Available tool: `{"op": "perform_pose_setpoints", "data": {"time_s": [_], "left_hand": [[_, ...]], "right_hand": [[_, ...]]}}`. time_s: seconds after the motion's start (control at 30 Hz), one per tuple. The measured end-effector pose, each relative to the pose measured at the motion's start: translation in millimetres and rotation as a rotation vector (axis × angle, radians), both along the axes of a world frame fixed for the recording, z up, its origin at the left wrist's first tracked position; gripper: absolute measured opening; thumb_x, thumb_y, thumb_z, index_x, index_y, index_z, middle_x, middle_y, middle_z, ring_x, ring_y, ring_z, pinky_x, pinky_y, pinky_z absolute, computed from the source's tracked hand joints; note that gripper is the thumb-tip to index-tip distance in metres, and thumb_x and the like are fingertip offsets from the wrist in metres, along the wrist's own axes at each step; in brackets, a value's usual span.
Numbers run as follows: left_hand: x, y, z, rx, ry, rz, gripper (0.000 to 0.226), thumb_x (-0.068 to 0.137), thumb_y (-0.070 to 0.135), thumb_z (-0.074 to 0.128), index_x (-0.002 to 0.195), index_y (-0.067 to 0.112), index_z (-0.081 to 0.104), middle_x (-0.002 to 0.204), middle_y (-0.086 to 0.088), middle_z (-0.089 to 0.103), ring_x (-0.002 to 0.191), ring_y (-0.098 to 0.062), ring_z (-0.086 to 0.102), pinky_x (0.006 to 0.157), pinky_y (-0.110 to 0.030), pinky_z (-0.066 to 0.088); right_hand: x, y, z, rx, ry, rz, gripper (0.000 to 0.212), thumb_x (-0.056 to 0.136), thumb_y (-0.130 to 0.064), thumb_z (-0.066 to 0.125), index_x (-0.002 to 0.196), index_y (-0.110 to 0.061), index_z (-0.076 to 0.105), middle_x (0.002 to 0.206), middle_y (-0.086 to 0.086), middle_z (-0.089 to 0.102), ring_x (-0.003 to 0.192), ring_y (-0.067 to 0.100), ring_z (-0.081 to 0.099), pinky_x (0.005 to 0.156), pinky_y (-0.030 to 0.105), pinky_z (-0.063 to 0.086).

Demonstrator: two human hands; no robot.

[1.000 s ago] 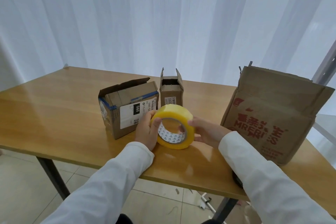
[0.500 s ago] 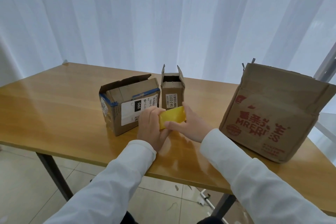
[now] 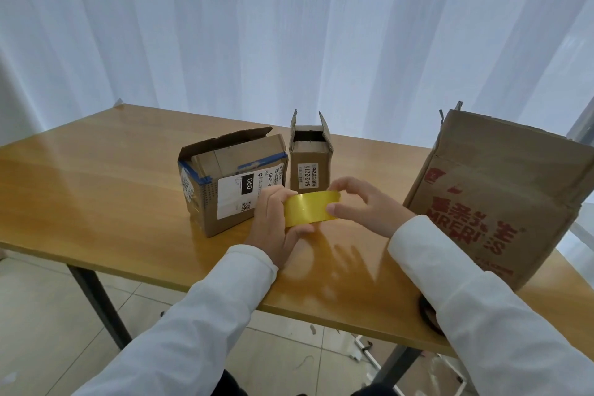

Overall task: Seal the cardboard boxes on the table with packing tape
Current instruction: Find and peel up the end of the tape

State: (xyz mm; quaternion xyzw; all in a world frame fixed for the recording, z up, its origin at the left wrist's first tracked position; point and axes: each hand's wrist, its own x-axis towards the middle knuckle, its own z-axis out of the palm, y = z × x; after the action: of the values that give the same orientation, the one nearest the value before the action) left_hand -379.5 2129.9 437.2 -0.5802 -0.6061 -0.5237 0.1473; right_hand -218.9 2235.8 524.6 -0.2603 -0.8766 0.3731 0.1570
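Note:
A yellow roll of packing tape (image 3: 308, 209) is held edge-on above the table, between both hands. My left hand (image 3: 273, 225) grips its left side, thumb underneath. My right hand (image 3: 366, 205) has its thumb on the roll's outer face and its fingers curved over the top. Three cardboard boxes stand on the wooden table (image 3: 96, 189): a medium box with a white label and blue tape (image 3: 231, 183), flaps partly raised; a small upright box (image 3: 310, 164) with open flaps; a large box with red print (image 3: 495, 199) at the right, top open.
White curtains hang behind the table. The table's near edge runs just under my forearms, with black metal legs (image 3: 96, 292) and tiled floor below. A dark object (image 3: 427, 315) peeks out at the table edge beneath my right sleeve.
The roll was turned from facing me to edge-on and lifted slightly. My right hand shifted from its side to over the top, thumb on the outer face.

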Motion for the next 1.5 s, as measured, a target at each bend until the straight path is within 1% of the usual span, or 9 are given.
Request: {"op": "perform_pose_setpoints", "data": {"time_s": [0.2,0.33,0.47,0.57,0.7,0.9,1.03,1.27,1.5], "left_hand": [[2.2,-3.1,0.9,-0.077,0.012,-0.064,0.065,0.077,0.064,0.06,0.122,0.023,0.034,0.124,0.003,0.034,0.113,-0.011,0.037,0.096,-0.024,0.035],[5.7,-11.4,13.5,-0.287,-0.45,-0.107,0.089,0.068,0.033,0.082,0.134,0.034,0.022,0.132,0.012,0.034,0.12,-0.005,0.034,0.096,-0.014,0.029],[-1.5,-6.8,17.5,-0.45,-0.615,-0.236,0.077,0.062,0.057,0.061,0.13,0.034,0.034,0.11,0.026,0.046,0.097,0.016,0.043,0.073,-0.001,0.035],[-11.6,2.1,10.7,-0.439,-0.779,-0.236,0.066,0.06,0.074,0.049,0.115,0.037,0.047,0.116,0.008,0.058,0.107,-0.006,0.056,0.094,-0.028,0.047],[-15.8,4.9,6.9,-0.488,-0.793,-0.243,0.087,0.056,0.089,0.04,0.123,0.034,0.043,0.128,-0.002,0.055,0.12,-0.021,0.052,0.105,-0.049,0.039],[-1.5,-6.8,18.7,-0.313,-0.537,-0.095,0.068,0.076,0.062,0.051,0.137,0.04,0.028,0.135,0.013,0.041,0.121,-0.007,0.04,0.097,-0.027,0.036],[4.2,-14.2,17.8,-0.304,-0.317,-0.079,0.076,0.067,0.062,0.06,0.132,0.046,0.024,0.139,0.018,0.032,0.129,-0.002,0.029,0.108,-0.03,0.03],[1.0,-12.7,21.9,-0.595,-0.529,-0.165,0.111,0.073,0.045,0.076,0.151,0.029,-0.002,0.159,0.008,0.002,0.145,-0.014,0.003,0.115,-0.036,0.016],[-14.0,-15.3,18.9,-0.562,-0.742,-0.274,0.11,0.057,0.069,0.067,0.149,0.027,0.024,0.151,0.004,0.033,0.132,-0.013,0.038,0.099,-0.021,0.041]], "right_hand": [[-27.4,-31.5,3.2,0.252,-0.093,0.123,0.02,0.082,-0.041,0.066,0.096,-0.031,0.056,0.085,-0.009,0.058,0.08,0.013,0.056,0.068,0.023,0.045],[-15.0,-17.8,-3.5,-0.166,0.027,0.085,0.021,0.072,-0.043,0.064,0.088,-0.03,0.067,0.083,-0.009,0.064,0.079,0.008,0.058,0.074,0.021,0.043],[-0.9,-0.9,-20.4,-0.512,0.187,0.169,0.029,0.075,-0.031,0.064,0.101,-0.021,0.072,0.094,-0.002,0.071,0.091,0.016,0.062,0.09,0.03,0.045],[-1.7,5.3,-27.4,-0.594,0.246,0.16,0.04,0.072,-0.026,0.067,0.11,-0.016,0.067,0.098,0.001,0.072,0.095,0.02,0.062,0.093,0.034,0.045],[-3.3,9.9,-32.3,-0.539,0.215,0.182,0.06,0.062,-0.033,0.074,0.119,-0.022,0.062,0.106,0.002,0.07,0.1,0.022,0.062,0.092,0.036,0.048],[-19.6,-8.6,-18.8,-0.142,0.031,0.197,0.008,0.092,-0.025,0.06,0.099,-0.022,0.062,0.092,0.006,0.067,0.084,0.019,0.063,0.077,0.029,0.05],[-43.7,-18.5,-22.2,0.269,-0.136,0.157,0.032,0.095,-0.047,0.046,0.087,-0.019,0.058,0.081,0.0,0.061,0.071,0.016,0.058,0.065,0.027,0.046],[-46.5,-18.5,-13.0,0.218,-0.203,0.061,0.063,0.096,-0.058,0.023,0.101,-0.012,0.066,0.077,0.008,0.063,0.074,0.023,0.058,0.069,0.032,0.043],[-49.0,-6.9,-10.5,0.175,-0.204,-0.006,0.087,0.086,-0.073,0.021,0.089,0.002,0.065,0.079,0.019,0.064,0.073,0.03,0.059,0.073,0.042,0.048]]}}
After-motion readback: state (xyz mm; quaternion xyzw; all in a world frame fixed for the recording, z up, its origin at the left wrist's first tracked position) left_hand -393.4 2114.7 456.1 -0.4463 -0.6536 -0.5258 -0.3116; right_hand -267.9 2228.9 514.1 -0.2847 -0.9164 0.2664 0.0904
